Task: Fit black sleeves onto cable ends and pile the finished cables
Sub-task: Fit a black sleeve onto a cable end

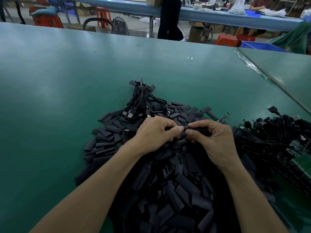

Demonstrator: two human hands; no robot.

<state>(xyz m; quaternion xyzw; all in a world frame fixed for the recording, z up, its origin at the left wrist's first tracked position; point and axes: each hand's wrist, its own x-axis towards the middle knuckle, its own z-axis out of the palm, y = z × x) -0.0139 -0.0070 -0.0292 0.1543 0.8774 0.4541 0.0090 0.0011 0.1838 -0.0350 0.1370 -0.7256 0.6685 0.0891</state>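
Item: pair of bare hands at work over the near edge of the table, midway along it.

- Right hand: thumb and forefinger clamped on a black sleeve, held level.
- Left hand: fingers curled, thumb and forefinger tip pinching the cable end that pokes out of the sleeve's left mouth. The two hands nearly touch.
- Heap of loose sleeves: flat black pieces, spread under both hands and forearms, running back to the near edge.
- Bundle of finished cables: just beyond the heap toward the table's middle, sleeved ends at the far side, plugs lying on the heap.
- Tangle of cables: black, by the right edge, beside the right hand.
- Circuit boards: green, stacked at the near right corner.
- Red stools: on the floor past the far edge.
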